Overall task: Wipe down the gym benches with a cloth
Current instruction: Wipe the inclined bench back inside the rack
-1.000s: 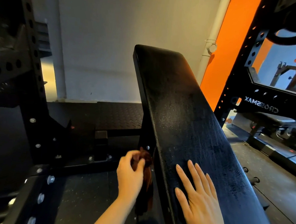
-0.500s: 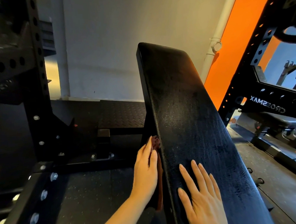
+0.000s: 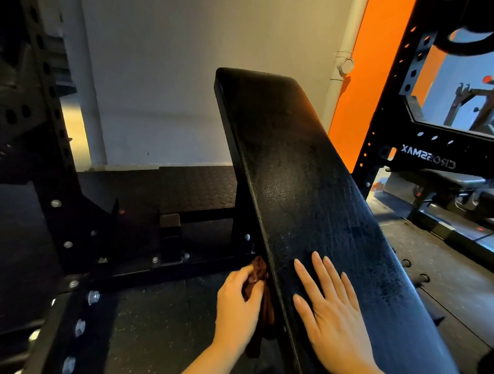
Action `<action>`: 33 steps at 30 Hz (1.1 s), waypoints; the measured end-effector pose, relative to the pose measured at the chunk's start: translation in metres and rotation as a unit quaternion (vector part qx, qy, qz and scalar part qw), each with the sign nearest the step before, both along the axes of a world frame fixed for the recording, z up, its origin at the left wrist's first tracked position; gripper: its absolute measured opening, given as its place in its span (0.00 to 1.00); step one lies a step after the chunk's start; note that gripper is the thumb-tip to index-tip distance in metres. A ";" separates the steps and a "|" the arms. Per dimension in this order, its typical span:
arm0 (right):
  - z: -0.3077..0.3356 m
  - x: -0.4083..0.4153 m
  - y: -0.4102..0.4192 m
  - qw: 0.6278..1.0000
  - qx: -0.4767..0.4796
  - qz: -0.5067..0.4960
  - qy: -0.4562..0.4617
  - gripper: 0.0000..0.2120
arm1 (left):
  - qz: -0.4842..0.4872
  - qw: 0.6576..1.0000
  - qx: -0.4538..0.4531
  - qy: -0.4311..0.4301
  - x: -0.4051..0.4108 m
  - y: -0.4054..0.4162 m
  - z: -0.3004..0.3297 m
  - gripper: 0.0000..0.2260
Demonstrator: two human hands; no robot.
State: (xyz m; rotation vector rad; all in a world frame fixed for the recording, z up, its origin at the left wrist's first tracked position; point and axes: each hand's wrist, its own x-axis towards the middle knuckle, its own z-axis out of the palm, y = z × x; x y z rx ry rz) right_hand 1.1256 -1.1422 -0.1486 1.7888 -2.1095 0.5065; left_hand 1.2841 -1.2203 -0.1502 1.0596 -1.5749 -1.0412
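The cloth, a dark brown rag, is bunched against the left side edge of the bench pad, down near the pad's lower end, with its loose tail hanging below the left hand. The step in hand looks to be wiping that narrow side edge, and to do it well the cloth should be pressed flat to the edge and run along its whole length toward the top corner, rather than dabbed in one spot; the bunched rag would cover more if spread out under the palm. The left hand's fingers are curled round the cloth, thumb on top, gripping it against the pad's edge. The right hand lies flat on the top face of the pad close to the same edge, fingers straight and slightly spread, holding nothing and steadying the bench. The pad's surface shows faint streaks, possibly damp from wiping, though the dim light makes that hard to judge. To the left stands a black steel rack with bolts, and to the right a mirror reflects more benches
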 end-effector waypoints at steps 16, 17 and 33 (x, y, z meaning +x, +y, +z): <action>-0.020 0.003 0.041 0.999 0.028 0.017 0.007 0.26 | -0.111 0.993 0.024 -0.012 0.024 0.043 -0.009 0.09; -0.020 0.004 0.041 1.000 0.026 0.015 0.004 0.26 | -0.094 0.994 0.038 0.029 0.023 0.040 0.001 0.10; -0.024 0.004 0.051 0.999 0.042 0.028 -0.008 0.27 | -0.162 0.971 0.009 -0.173 0.018 0.070 -0.032 0.13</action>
